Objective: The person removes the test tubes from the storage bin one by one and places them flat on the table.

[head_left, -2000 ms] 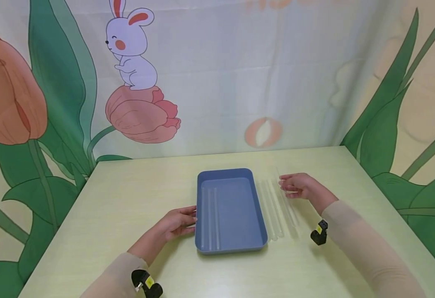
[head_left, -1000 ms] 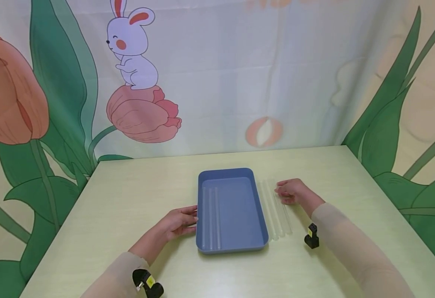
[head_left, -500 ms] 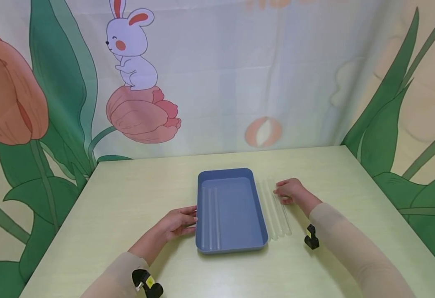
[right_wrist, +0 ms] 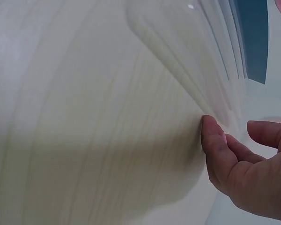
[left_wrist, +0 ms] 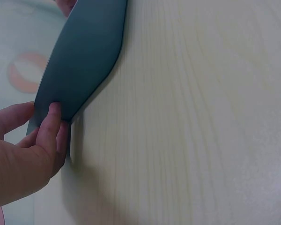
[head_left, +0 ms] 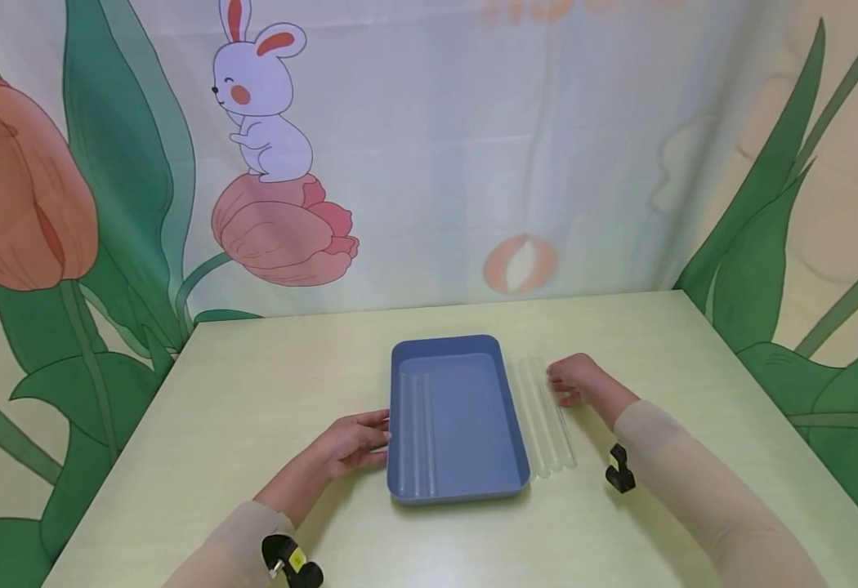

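Observation:
A blue tray (head_left: 473, 408) lies in the middle of the pale table, with two clear tubes (head_left: 416, 433) along its left inner side. My left hand (head_left: 359, 439) rests at the tray's left wall, and in the left wrist view the left hand's fingertips (left_wrist: 51, 124) touch the tray's outer wall (left_wrist: 84, 56). Three more clear tubes (head_left: 544, 420) lie side by side on the table just right of the tray. My right hand (head_left: 567, 380) sits at their far end. Its thumb (right_wrist: 213, 143) touches the nearest of the clear tubes (right_wrist: 187, 56); the other fingers hover apart.
The light wooden table (head_left: 267, 384) stretches to both sides of the tray. A printed backdrop with a rabbit (head_left: 263, 114) and tulips stands behind its far edge. Small black wrist cameras (head_left: 620, 469) hang from both forearms.
My right hand moved left, and the outermost tube now lies against the other two beside the tray. Over the last half second it barely shifted. The left hand stayed put.

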Demonstrator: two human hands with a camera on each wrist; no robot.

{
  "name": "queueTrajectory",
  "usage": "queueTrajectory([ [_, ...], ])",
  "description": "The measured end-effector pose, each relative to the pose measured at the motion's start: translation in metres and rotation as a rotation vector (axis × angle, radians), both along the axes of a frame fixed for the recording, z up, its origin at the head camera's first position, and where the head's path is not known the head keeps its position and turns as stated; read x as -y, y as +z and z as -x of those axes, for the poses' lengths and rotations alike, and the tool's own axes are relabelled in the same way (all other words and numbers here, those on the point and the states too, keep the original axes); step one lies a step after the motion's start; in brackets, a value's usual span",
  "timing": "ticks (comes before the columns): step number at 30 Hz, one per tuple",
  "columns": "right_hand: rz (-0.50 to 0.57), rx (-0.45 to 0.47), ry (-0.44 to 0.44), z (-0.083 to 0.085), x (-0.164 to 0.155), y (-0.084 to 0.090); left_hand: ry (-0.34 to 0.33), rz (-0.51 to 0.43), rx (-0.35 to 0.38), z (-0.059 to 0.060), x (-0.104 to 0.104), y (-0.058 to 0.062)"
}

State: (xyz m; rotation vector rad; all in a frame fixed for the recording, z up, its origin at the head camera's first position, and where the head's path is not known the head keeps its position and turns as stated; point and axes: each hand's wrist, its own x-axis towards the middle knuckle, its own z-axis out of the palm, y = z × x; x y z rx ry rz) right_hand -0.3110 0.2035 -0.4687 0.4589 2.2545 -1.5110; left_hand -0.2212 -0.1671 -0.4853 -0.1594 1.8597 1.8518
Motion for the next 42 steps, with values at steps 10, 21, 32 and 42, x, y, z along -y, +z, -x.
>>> queueTrajectory([
  [10, -0.009, 0.0, 0.054, -0.006, -0.011, 0.016, 0.0, 0.004, -0.001, -0.001, -0.002, 0.001],
  [21, 0.039, -0.038, 0.109, -0.01, -0.023, 0.045, 0.003, 0.008, -0.01, 0.0, 0.0, 0.001],
  [32, 0.026, -0.087, 0.161, -0.016, -0.018, 0.075, 0.007, 0.002, 0.0, -0.002, -0.002, -0.001],
  [42, 0.062, -0.114, 0.237, -0.022, -0.003, 0.106, 0.008, -0.001, -0.003, -0.001, 0.0, -0.003],
])
